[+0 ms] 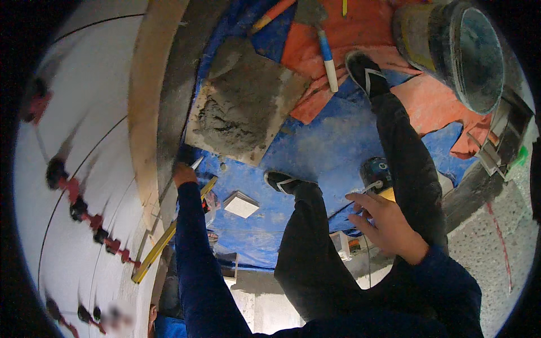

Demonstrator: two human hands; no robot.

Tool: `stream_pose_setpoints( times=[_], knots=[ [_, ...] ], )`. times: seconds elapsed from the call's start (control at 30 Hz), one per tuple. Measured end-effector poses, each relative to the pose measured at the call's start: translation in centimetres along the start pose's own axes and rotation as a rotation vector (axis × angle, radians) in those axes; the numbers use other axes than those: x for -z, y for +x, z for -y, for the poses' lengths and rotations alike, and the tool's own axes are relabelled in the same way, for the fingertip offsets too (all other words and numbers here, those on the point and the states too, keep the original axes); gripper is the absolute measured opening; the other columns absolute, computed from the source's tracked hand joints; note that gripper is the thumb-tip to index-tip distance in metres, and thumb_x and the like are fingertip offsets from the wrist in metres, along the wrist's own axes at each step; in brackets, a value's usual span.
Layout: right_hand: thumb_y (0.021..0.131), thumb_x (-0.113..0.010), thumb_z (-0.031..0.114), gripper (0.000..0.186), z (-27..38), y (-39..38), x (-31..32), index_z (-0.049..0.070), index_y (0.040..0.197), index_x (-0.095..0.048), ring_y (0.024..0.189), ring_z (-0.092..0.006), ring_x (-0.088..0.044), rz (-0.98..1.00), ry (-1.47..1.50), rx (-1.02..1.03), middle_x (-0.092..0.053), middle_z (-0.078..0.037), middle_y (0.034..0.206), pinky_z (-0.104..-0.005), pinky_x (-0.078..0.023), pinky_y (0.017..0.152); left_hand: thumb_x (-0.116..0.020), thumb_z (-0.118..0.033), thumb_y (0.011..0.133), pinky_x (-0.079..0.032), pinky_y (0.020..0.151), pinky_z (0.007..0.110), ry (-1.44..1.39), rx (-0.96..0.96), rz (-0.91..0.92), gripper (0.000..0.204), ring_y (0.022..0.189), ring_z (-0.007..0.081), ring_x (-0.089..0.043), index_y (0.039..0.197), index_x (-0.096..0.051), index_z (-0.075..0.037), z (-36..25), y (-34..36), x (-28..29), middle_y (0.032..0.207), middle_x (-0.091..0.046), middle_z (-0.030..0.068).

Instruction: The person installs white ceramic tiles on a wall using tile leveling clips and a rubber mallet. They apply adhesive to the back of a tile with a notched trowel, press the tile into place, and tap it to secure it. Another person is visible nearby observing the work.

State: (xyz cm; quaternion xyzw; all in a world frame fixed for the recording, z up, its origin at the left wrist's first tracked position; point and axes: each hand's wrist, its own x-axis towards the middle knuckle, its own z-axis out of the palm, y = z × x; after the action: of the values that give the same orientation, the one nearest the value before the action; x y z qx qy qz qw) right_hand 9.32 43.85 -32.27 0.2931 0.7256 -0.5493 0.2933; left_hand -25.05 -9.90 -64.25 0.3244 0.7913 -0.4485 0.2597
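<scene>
My left hand (186, 173) reaches to the grey strip beside the wall, beside a pale pointed piece (196, 163). Its fingers are mostly hidden, so I cannot tell what they hold. A yellow level (158, 254) slants below it. My right hand (385, 228) has loosely bent fingers apart, over a dark power tool (374, 169); a thin pale piece lies at the fingertips, and I cannot tell whether they touch it. Between my arms lie small white tiles (241, 204) on the blue sheet (321, 141). A board with grey mortar (236, 112) is farther forward.
A large bucket (476, 59), orange cloth (428, 101), a trowel (328, 59) and stacked offcuts (492, 147) surround my outstretched legs (403, 152). At left, a white tiled wall (90, 112) carries red-and-black levelling clips (76, 208) beside a wooden batten (143, 112).
</scene>
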Motion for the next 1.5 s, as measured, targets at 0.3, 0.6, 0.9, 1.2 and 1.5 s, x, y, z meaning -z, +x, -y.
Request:
stream_pose_setpoints(
  times=[0.3, 0.6, 0.9, 1.2, 1.5],
  knots=[
    [0.097, -0.069, 0.033, 0.044, -1.3, 1.8, -1.3, 0.005, 0.131, -0.064, 0.099, -0.0417, -0.07, -0.145, -0.074, 0.1, -0.072, -0.021, 0.111, -0.0483, -0.056, 0.088, -0.07, -0.019, 0.087, -0.055, 0.084, 0.053, -0.75, 0.082, -0.176, 0.015, 0.096, 0.0418, -0.064, 0.095, -0.074, -0.007, 1.4, -21.9, 28.6, 0.112, -0.065, 0.0191],
    [0.1, -0.07, 0.022, 0.039, 18.4, -12.6, 21.3, 0.0, 0.132, -0.067, 0.098, -0.0181, -0.069, 0.182, 0.414, 0.397, -0.075, -0.013, 0.109, -0.0344, -0.054, 0.09, -0.077, -0.019, 0.093, -0.045, 0.073, 0.031, -1.798, -0.12, -0.105, 0.019, 0.077, 0.0139, -0.057, 0.101, -0.071, -0.002, 10.3, -46.4, 61.4, 0.085, -0.063, 0.0036],
    [0.095, -0.075, 0.026, 0.035, 38.7, -25.6, 31.1, -0.001, 0.116, -0.07, 0.086, -0.0239, -0.073, 0.272, -0.098, 0.947, -0.076, -0.015, 0.098, -0.0369, -0.055, 0.079, -0.065, -0.023, 0.106, -0.05, 0.077, 0.029, -2.699, -0.123, -0.926, 0.019, 0.078, 0.0135, -0.061, 0.111, -0.067, -0.005, 18.1, -53.7, 72.2, 0.094, -0.067, -0.0005],
    [0.094, -0.081, 0.023, 0.033, 51.0, -29.9, 23.6, 0.001, 0.117, -0.073, 0.08, -0.0097, -0.065, 0.396, 0.349, 1.042, -0.073, -0.005, 0.091, -0.0279, -0.053, 0.072, -0.064, -0.031, 0.107, -0.056, 0.086, 0.036, -2.744, -0.483, -1.14, 0.025, 0.092, 0.0186, -0.07, 0.109, -0.065, -0.006, 24.4, -57.0, 71.2, 0.099, -0.071, 0.0057],
    [0.099, -0.071, 0.025, 0.025, 55.8, -31.2, 23.9, 0.0, 0.099, -0.07, 0.073, -0.02, -0.062, -0.428, 0.175, 1.06, -0.068, -0.012, 0.083, -0.0362, -0.05, 0.067, -0.071, -0.024, 0.103, -0.04, 0.074, 0.023, -2.276, -0.063, -1.469, 0.019, 0.081, 0.0056, -0.048, 0.101, -0.068, -0.006, 28.7, -62.8, 70.0, 0.088, -0.06, -0.0059]
  ],
)
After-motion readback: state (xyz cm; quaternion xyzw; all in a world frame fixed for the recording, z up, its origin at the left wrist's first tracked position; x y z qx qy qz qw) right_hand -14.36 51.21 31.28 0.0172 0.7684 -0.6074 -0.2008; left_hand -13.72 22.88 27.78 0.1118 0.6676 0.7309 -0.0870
